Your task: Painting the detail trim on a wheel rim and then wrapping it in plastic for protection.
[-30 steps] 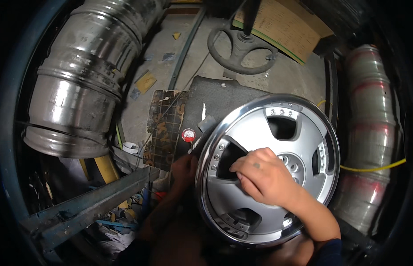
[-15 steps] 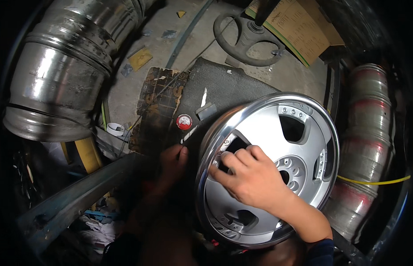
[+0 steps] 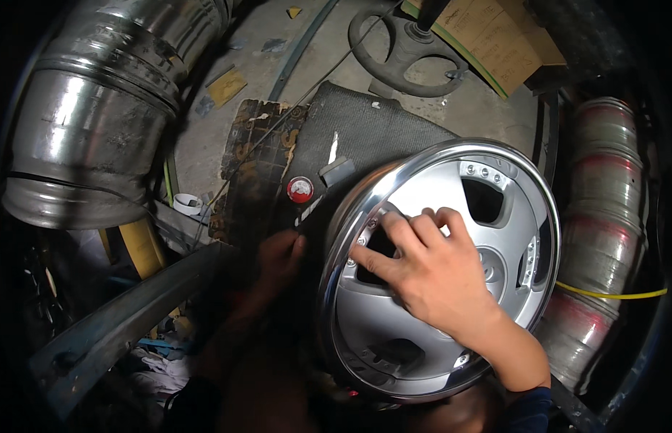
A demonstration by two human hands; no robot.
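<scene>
Silver alloy wheel rim (image 3: 451,216) tilted against a dark mat (image 3: 365,130) on the floor, right hand (image 3: 430,278) spread flat on its spokes, grip released, left hand (image 3: 278,256) in shadow at the rim's left edge, grip unclear, small red gauge (image 3: 300,189) just above it, steel duct (image 3: 83,137) at left

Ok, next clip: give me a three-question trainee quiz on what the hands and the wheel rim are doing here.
1. True or false: the right hand lies spread on the face of the silver wheel rim.
2. Where is the left hand? A) on the steering wheel B) in shadow at the rim's left edge C) on the metal duct
3. Fill in: the small round gauge left of the rim has a ___ ring.

Key: 1 true; 2 B; 3 red.
</scene>
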